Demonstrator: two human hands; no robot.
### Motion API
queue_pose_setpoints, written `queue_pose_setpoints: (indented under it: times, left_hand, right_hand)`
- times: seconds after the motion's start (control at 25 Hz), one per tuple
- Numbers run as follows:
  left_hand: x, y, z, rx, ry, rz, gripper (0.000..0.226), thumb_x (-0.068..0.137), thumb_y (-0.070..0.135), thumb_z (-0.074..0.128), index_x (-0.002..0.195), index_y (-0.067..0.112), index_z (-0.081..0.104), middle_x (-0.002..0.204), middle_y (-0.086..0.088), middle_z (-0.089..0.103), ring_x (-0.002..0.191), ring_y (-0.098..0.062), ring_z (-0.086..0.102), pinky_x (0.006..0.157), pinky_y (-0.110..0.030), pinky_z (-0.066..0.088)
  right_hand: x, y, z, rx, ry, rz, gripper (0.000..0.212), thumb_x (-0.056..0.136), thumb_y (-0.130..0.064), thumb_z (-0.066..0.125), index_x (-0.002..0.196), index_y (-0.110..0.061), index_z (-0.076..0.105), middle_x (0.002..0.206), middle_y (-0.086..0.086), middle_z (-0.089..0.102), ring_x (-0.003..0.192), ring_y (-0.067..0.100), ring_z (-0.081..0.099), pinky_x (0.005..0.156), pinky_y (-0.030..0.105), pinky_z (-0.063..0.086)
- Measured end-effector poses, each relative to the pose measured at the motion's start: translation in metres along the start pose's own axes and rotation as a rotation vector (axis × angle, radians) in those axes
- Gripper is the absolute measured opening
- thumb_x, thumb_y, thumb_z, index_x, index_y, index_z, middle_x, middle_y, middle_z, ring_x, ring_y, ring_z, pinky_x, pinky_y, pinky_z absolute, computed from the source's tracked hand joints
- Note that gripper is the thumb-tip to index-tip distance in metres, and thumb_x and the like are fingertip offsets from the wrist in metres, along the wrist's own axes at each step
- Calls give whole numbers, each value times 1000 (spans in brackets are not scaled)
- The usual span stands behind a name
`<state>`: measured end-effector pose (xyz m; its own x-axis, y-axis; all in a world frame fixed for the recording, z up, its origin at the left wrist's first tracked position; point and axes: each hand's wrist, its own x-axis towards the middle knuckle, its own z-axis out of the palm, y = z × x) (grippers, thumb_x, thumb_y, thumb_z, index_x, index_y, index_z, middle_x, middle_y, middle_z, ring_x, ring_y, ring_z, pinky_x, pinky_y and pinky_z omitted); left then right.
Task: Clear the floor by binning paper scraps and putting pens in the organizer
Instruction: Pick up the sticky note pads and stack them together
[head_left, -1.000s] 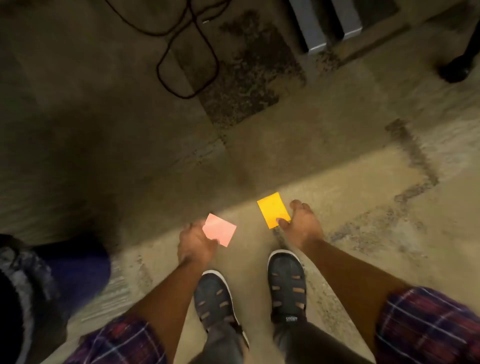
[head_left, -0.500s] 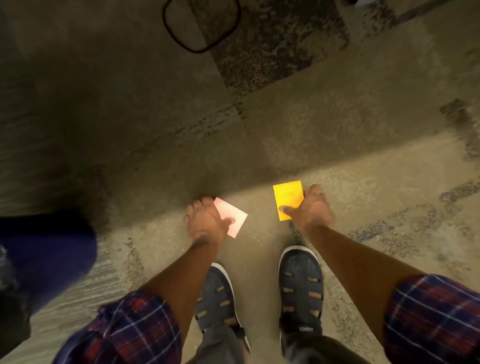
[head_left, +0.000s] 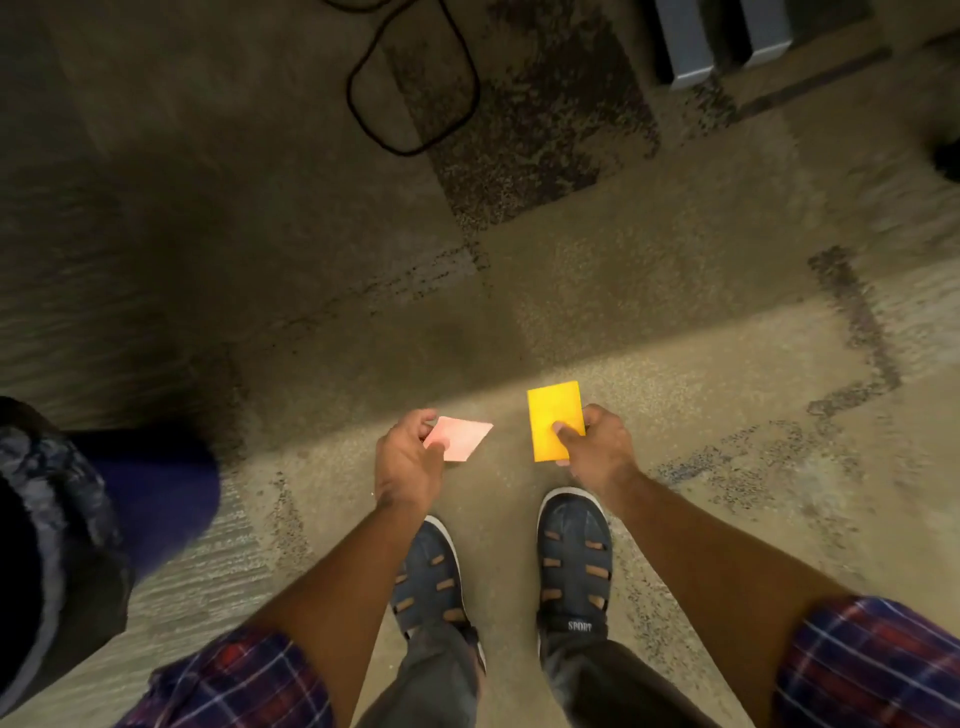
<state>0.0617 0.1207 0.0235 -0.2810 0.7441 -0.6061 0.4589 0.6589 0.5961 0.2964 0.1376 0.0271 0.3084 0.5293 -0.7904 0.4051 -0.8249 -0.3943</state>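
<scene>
a person stands bent over a patchy beige and brown carpeted floor (head_left: 675, 322), looking straight down at their own arms and two dark shoes (head_left: 574, 558). the left hand (head_left: 405, 462) pinches one pink paper scrap (head_left: 462, 439) by its left corner, fingers (head_left: 418, 418) closed on it. the right hand (head_left: 597, 447) grips one orange paper scrap (head_left: 553, 421) along its right edge, thumb pressed on top. both scraps appear lifted just clear of the floor, above the lit strip in front of the shoes, close beside each other but not touching.

at the left edge of the view sits a dark round container lined with a black bag, likely the bin (head_left: 47, 561). a black cable (head_left: 415, 98) loops on the floor near the far edge, and two grey bars (head_left: 685, 41) show at the far right corner.

the step in hand looks like carrying the scraps to the bin. to do it well, keep each pinch firm, since thin paper slips easily, swing both hands left over the bin's opening, and let go only once the paper is well inside the rim.

count: two paper scraps, one pink and one orange; one bin; no pens and no organizer in view.
</scene>
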Motion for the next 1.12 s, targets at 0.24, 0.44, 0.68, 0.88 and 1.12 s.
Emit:
queue_pose_setpoints:
  times: [0.24, 0.44, 0.68, 0.88, 1.12]
  left_hand:
    - [-92, 114, -71, 58, 243, 295, 20, 93, 7, 68, 106, 11, 82, 92, -4, 73, 80, -17, 70, 76, -32, 57]
    - [-174, 198, -141, 126, 271, 609, 24, 98, 18, 60, 114, 16, 77, 112, -1, 66, 100, -15, 67, 92, -25, 53]
    - [-233, 274, -206, 229, 330, 898, 22, 99, 14, 61, 116, 12, 74, 122, -16, 67, 115, -29, 63, 105, -29, 51]
    - [-284, 356, -266, 275, 386, 1008, 31, 107, 23, 50, 115, 12, 77, 126, -19, 69, 116, -34, 64, 100, -42, 55]
    - [-374, 421, -321, 111, 330, 857, 47, 108, 42, 44, 126, 9, 73, 145, 0, 56, 128, -14, 59, 110, -7, 38]
  right_hand:
    - [-116, -74, -36, 450, -165, 116, 17, 105, -13, 50, 94, -11, 62, 78, 15, 72, 55, 25, 71, 59, 40, 62]
    - [-223, -159, -80, 620, -286, 14, 21, 105, -10, 48, 103, -7, 69, 82, 16, 78, 65, 28, 74, 57, 35, 61]
    - [-335, -251, -153, 764, -449, -131, 29, 101, -10, 45, 109, -8, 73, 107, 20, 78, 86, 31, 71, 76, 44, 58]
    - [-423, -307, -222, 787, -451, -240, 30, 105, -14, 44, 112, -10, 73, 107, 24, 76, 81, 32, 70, 72, 43, 56]
    - [-518, -346, -282, 682, -461, -432, 32, 106, -30, 49, 113, -8, 72, 102, 25, 76, 83, 35, 71, 72, 47, 60]
